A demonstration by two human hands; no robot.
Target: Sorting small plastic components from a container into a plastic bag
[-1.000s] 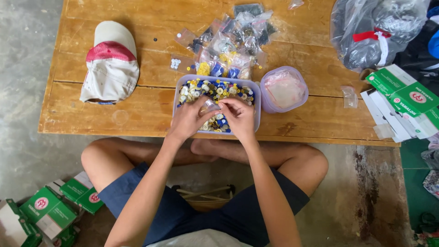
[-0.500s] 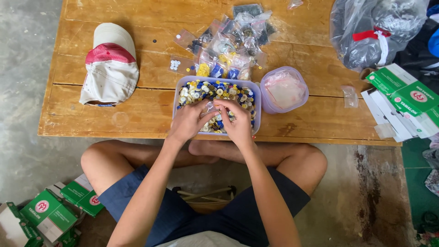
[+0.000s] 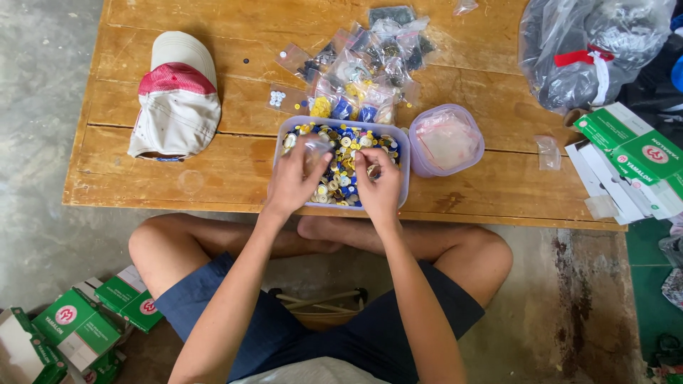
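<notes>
Both my hands sit over the clear tub of mixed buttons [image 3: 344, 165] at the near edge of the bench [image 3: 213, 178]: my left hand [image 3: 295, 178] pinches a small clear bag [image 3: 315, 148] in its grip, my right hand [image 3: 378, 186] has its fingertips pressed together among the buttons. At ten o'clock lies a white and red cap [image 3: 176, 96], at twelve a heap of small bags [image 3: 366, 64], at three a round lidded tub [image 3: 447, 140].

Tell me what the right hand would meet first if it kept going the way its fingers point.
The right hand points up-table over the tub of buttons. It would likely meet the tub's far wall first, then the small bags; height is unclear.
</notes>
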